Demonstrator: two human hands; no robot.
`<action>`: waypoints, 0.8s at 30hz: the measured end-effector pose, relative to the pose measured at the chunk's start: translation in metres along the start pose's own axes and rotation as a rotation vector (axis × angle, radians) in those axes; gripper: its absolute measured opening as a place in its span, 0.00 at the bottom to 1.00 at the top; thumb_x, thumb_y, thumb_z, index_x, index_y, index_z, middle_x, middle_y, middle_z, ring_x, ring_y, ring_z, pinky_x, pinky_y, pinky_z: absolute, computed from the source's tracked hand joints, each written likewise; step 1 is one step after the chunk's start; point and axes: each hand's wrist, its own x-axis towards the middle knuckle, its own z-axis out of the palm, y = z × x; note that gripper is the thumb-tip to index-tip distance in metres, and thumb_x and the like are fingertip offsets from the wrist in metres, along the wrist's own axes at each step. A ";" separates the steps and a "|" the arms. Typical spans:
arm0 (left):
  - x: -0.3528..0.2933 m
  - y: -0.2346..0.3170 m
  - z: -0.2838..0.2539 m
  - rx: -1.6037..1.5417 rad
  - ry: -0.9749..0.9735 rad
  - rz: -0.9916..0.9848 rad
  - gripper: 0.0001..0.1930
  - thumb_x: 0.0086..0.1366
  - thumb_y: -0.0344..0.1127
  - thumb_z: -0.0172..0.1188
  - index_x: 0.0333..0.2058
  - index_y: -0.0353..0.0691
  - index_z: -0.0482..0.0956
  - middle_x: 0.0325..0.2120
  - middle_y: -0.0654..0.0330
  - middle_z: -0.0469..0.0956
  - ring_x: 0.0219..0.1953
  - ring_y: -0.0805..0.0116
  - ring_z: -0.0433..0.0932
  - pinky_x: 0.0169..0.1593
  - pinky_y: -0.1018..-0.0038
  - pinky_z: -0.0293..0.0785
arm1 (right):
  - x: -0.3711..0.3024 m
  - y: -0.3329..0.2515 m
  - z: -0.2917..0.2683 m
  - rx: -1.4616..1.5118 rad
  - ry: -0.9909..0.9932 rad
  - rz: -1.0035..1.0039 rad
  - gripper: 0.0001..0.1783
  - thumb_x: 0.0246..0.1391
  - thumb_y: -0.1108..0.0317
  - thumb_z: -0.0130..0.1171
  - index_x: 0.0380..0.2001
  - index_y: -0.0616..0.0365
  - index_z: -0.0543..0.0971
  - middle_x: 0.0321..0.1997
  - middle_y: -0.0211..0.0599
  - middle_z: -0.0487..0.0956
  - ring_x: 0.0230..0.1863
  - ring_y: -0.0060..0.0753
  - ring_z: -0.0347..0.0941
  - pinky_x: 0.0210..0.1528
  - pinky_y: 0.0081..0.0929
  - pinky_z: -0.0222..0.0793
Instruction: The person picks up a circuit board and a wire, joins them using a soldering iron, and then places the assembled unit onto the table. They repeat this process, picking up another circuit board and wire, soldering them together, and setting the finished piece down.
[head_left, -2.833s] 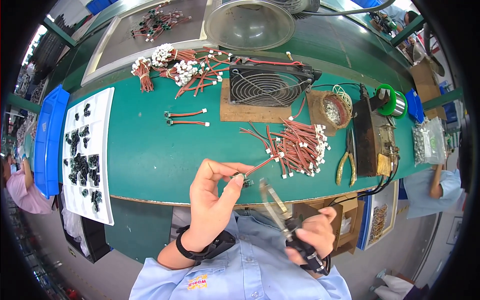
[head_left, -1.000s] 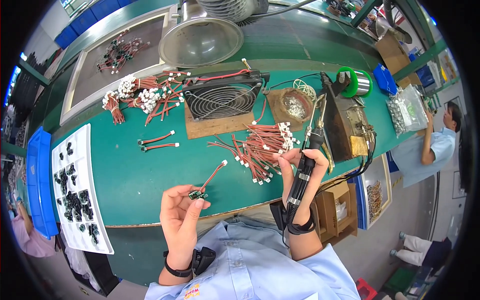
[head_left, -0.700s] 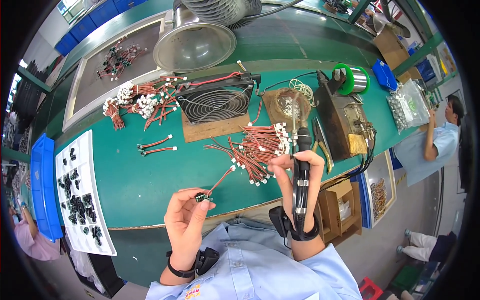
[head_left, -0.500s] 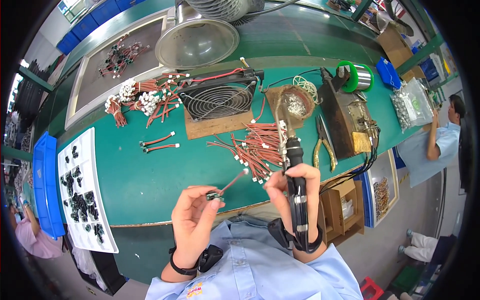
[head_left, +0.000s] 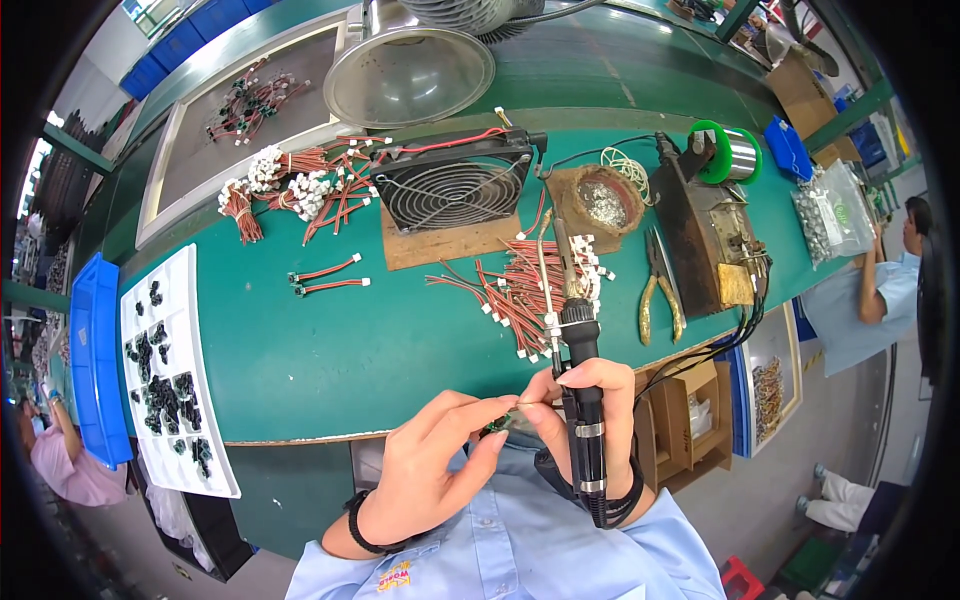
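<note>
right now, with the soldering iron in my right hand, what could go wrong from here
Burn: the right hand grips the soldering iron close to the left hand; if it is hot, which doesn't show, a slip might burn skin.
Scorching: in this view its metal end overlaps the pile of red wires; contact is unclear, but lowering it could damage them.
Drop: the left hand only pinches the small green circuit board, so it might slip.

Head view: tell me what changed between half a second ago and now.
The left hand, still pinching the board, moved right toward the right hand; their fingertips are now close together. The right hand kept the iron; nothing was visibly let go. The pliers and fan stayed put.
</note>
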 end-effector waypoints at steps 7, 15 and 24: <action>-0.002 0.006 0.002 -0.066 -0.023 -0.038 0.21 0.51 0.22 0.60 0.46 0.35 0.73 0.28 0.56 0.73 0.25 0.71 0.72 0.28 0.77 0.71 | -0.001 -0.001 0.004 0.109 0.071 0.047 0.24 0.48 0.83 0.56 0.43 0.54 0.56 0.32 0.41 0.73 0.30 0.22 0.71 0.35 0.20 0.68; -0.005 0.003 0.005 -0.241 0.049 -0.168 0.16 0.54 0.22 0.58 0.43 0.32 0.72 0.30 0.57 0.74 0.29 0.71 0.73 0.34 0.77 0.71 | -0.002 -0.002 -0.002 0.233 0.088 0.095 0.25 0.47 0.83 0.56 0.43 0.54 0.56 0.31 0.41 0.73 0.28 0.20 0.70 0.32 0.17 0.65; 0.002 -0.005 0.003 -0.826 0.139 -0.464 0.10 0.60 0.29 0.54 0.39 0.32 0.69 0.35 0.57 0.72 0.33 0.71 0.73 0.37 0.76 0.71 | -0.002 -0.008 -0.003 0.375 0.000 0.165 0.25 0.47 0.83 0.56 0.43 0.54 0.56 0.29 0.43 0.73 0.26 0.20 0.69 0.29 0.17 0.65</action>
